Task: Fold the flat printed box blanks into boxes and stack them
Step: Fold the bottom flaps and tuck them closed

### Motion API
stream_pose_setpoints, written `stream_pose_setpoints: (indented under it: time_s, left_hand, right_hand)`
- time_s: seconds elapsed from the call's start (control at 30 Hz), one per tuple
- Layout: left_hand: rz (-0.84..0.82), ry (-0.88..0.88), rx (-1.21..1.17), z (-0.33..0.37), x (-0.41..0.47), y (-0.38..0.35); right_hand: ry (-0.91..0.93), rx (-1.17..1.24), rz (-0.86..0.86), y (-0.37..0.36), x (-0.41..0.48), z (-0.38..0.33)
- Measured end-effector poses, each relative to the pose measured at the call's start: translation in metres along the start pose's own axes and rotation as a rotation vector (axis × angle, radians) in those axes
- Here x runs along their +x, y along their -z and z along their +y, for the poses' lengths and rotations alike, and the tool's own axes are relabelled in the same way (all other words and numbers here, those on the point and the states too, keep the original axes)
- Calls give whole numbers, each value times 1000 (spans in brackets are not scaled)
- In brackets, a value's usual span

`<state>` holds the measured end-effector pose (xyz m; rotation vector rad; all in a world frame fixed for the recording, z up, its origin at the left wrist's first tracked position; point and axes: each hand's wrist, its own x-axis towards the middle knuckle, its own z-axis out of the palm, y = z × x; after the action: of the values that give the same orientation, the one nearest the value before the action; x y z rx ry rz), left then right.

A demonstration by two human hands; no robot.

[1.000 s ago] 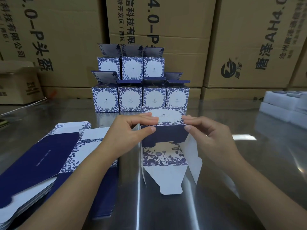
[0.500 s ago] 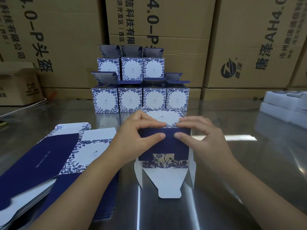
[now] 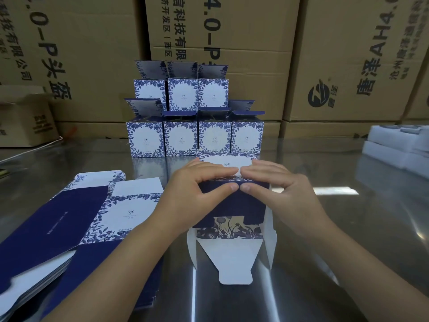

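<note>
Pinching the folded top edge of the half-formed box blank point(image 3: 234, 210), the left hand point(image 3: 195, 194) and right hand point(image 3: 281, 194) meet thumb tip to thumb tip on its navy panel, fingers curled over onto the white printed face behind. The blank rests on the table point(image 3: 348, 228) in front of the person, its white bottom flap lying toward the camera and a narrow side flap raised at either edge. Just left, partly under the left forearm, lies the pile of flat blanks point(image 3: 69, 219), its near edges fanned. Close behind the hands the folded boxes point(image 3: 181, 138) stand in two tiers, four below and three above, top flaps raised. Steel surface runs wide to the right before reaching the white packs point(image 3: 394, 145); brown cartons point(image 3: 348, 54) wall the back.
</note>
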<state>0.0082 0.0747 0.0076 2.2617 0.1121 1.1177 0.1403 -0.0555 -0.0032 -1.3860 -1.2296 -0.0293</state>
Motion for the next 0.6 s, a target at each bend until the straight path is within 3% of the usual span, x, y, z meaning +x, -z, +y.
stream_pose_setpoints:
  time_s: [0.3,0.6]
  left_hand:
    - [32,-85,27,1,-1,-2]
    - [20,-57,-4,3,0,-1]
  right_hand:
    - [36,-37,-28,2,1,-4]
    - [55,-52,-28,4,2,0]
